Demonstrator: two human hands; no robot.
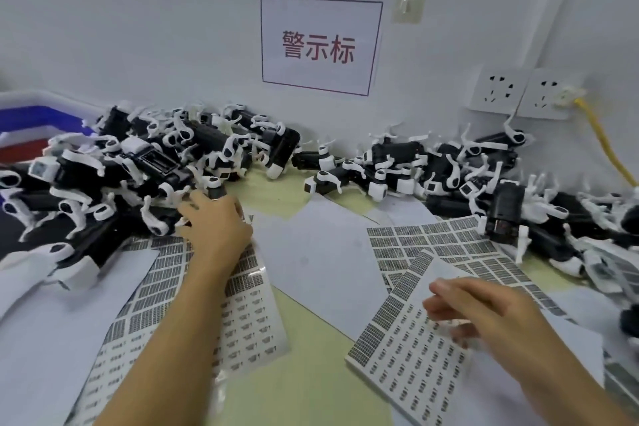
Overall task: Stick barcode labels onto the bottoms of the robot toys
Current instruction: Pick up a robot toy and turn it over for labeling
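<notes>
Reaching left hand point(216, 223) (two piles point(138, 162)).

Left hand point(215, 221) reaching into left robot toy pile point(131, 162); right hand point(484, 311) blurred over barcode label sheet point(404, 367); second toy pile point(449, 169) at right; table point(311, 373).

Yellow-green table point(304, 367): label sheets point(411, 356), robot toys point(145, 169) heaped.
</notes>
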